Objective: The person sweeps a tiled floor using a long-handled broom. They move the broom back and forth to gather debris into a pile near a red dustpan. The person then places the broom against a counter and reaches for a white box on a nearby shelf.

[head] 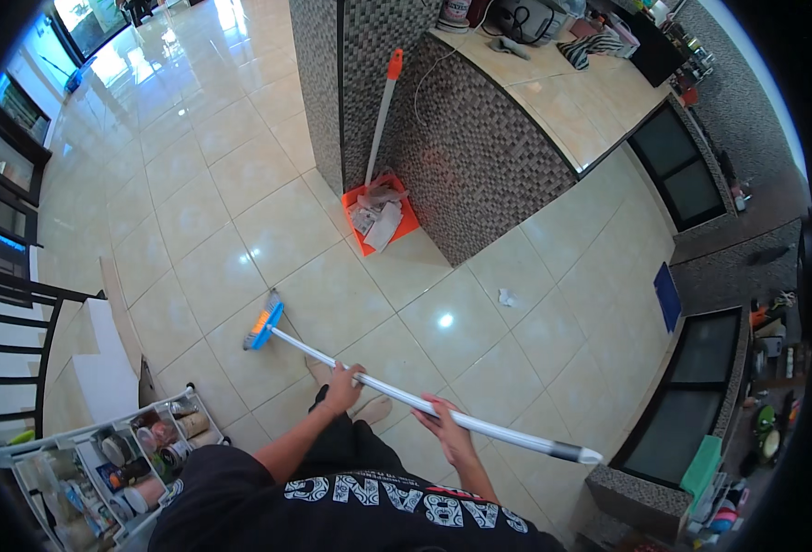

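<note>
My left hand is closed around the white handle of a push broom, fairly low on the pole. Higher up the same pole, my right hand also grips it. The handle slants across my body, its free end out to the right. Ahead of my left hand, the blue broom head with orange and grey bristles rests on the floor tiles. A crumpled white scrap lies on the floor ahead and to the right. Against a mosaic-tiled half wall stands an orange long-handled dustpan holding paper and plastic litter.
A white storage cart packed with jars and bottles stands at my left, near a black stair railing. A cluttered tiled counter is ahead right. Dark-paned cabinets and a green container line the right side.
</note>
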Demonstrator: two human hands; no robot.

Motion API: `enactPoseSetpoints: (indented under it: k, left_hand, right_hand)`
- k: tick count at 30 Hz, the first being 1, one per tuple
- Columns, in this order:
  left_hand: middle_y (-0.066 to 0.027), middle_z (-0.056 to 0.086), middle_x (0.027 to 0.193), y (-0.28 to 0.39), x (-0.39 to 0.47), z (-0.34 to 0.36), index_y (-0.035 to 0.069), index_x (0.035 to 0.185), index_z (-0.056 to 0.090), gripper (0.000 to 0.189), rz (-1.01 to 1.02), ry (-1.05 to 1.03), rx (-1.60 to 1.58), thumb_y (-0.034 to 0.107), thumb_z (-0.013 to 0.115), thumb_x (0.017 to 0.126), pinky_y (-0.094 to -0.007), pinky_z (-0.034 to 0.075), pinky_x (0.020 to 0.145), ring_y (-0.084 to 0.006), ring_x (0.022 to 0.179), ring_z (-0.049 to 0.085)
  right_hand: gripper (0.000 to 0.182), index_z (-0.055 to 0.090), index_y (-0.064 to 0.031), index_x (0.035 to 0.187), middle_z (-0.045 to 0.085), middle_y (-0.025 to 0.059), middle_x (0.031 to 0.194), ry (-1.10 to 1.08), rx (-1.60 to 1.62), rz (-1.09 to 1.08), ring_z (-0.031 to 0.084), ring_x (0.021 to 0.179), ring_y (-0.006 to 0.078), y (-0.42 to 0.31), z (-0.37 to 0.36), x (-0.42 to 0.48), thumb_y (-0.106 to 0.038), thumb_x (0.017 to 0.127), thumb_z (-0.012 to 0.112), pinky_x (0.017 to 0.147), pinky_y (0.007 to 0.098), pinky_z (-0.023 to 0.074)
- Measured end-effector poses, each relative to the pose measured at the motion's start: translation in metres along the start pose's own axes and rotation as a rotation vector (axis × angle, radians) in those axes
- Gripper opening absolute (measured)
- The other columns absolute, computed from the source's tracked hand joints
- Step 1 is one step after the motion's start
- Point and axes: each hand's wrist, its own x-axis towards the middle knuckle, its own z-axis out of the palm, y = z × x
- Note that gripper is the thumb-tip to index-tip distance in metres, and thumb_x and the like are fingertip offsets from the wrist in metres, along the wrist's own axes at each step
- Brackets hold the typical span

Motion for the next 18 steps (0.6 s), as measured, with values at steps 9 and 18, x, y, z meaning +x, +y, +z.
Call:
enactPoseSetpoints:
  k: [9, 18]
  left_hand:
    - [-0.0126, 0.064, 0.081, 0.097, 0.071, 0.039, 0.013, 0.097, 0.061, 0.025, 0.192, 0.072, -0.160, 0.011, 0.071, 0.074, -0.0448, 0.046, 0.075, -0.0357, 0.075, 0.057]
    - [-0.0117, 0.061, 0.078, 0.191, 0.127, 0.033, 0.010, 0.101, 0.059, 0.024, 0.470, -0.042, -0.184, 0.014, 0.069, 0.079, -0.0413, 0.047, 0.068, -0.0319, 0.074, 0.059]
  right_hand:
    - [0.025, 0.061, 0.0116, 0.103, 0.064, 0.0174, 0.095, -0.049, -0.479, -0.263, 0.067, 0.086, 0.0230, -0.119, -0.015, 0.003, -0.009, 0.094, 0.048, 0.081, 0.0275, 0.0560]
    - [0.024, 0.062, 0.0124, 0.099, 0.064, 0.0181, 0.094, -0.014, -0.565, -0.439, 0.067, 0.085, 0.0228, -0.196, -0.005, -0.034, -0.007, 0.093, 0.049, 0.081, 0.0288, 0.0556]
